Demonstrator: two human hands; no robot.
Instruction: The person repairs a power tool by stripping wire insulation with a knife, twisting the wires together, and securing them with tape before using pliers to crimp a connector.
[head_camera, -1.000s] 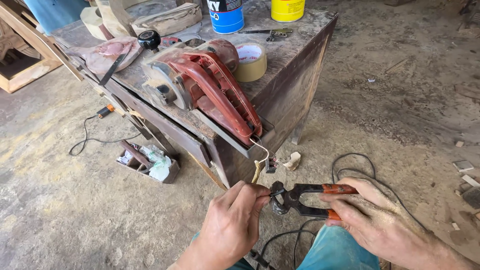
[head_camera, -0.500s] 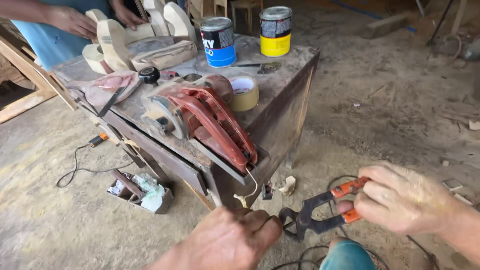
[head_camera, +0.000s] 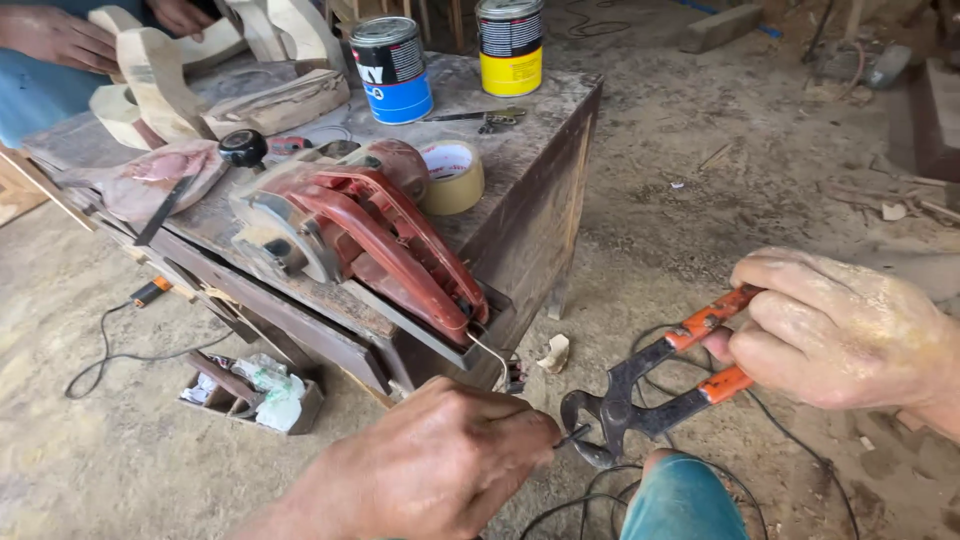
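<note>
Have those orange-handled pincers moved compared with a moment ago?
Yes. The pincers in the right hand now sit further right of the workbench's near corner, and their orange handles tilt upward instead of lying nearly level.

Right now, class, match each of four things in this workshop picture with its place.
1 pincers
2 tape roll
3 red saw
4 yellow can

a far end of the bench
b in the right hand
c beside the saw's motor
d along the bench's near edge

Pairs: 1-b, 2-c, 3-d, 4-a
</note>
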